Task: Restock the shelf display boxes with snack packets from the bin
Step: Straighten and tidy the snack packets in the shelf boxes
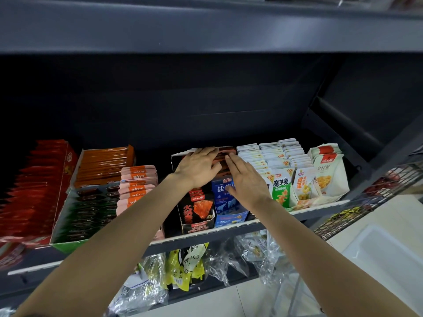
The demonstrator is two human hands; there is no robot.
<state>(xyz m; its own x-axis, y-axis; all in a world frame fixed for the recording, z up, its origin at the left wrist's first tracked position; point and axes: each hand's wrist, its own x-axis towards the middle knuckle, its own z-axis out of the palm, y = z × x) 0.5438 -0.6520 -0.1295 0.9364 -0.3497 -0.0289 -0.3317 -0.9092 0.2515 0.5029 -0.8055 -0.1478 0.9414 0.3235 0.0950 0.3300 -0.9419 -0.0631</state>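
Both forearms reach up from the near edge toward the dark shelf (297,216), where the left hand (198,168) and right hand (248,182) lie flat, fingers straight and holding nothing, pressing on the row of orange-and-black snack packets (218,160) in the black display box (194,221) beneath them. Under the right hand's wrist a blue box (230,209) stands touching the black one, and just right of it white packets (281,156) stand in tight upright files. I judge that uneven pressing could tip the slim, upright-packed packets sideways or push the box back.
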